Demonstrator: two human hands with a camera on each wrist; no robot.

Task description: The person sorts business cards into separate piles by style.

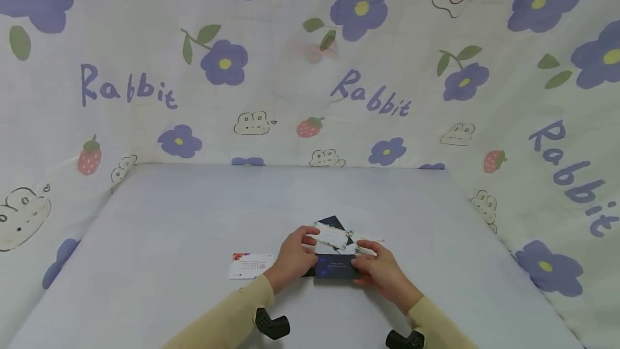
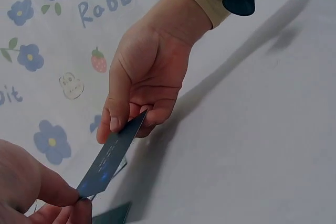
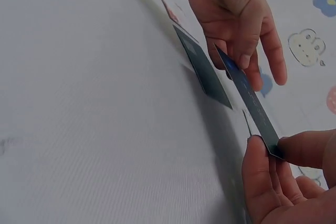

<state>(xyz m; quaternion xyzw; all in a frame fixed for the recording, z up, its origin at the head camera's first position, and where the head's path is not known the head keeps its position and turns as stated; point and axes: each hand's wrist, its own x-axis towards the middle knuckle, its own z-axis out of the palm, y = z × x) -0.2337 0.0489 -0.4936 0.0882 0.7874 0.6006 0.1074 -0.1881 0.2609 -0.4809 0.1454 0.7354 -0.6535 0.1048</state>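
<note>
A dark blue card [image 1: 335,266] with pale print and a blue glow is held by its two short ends between my hands. My left hand [image 1: 294,255] pinches its left end, thumb on the printed face. At the other end, my right hand [image 1: 382,271] grips it between thumb and fingers. In the right wrist view the card [image 3: 252,106] is tilted above the table. Just behind it lie a white card with a leafy border [image 1: 331,236] and a black card [image 1: 333,222], overlapping. Another dark card [image 3: 202,69] lies beneath my left hand, partly hidden in the head view.
To the left, a white card with red flowers [image 1: 244,269] lies flat on the white table [image 1: 194,214]. A floral cloth printed with rabbits [image 1: 276,90] hangs behind and at the sides. Black devices [image 1: 272,324] are worn on both wrists.
</note>
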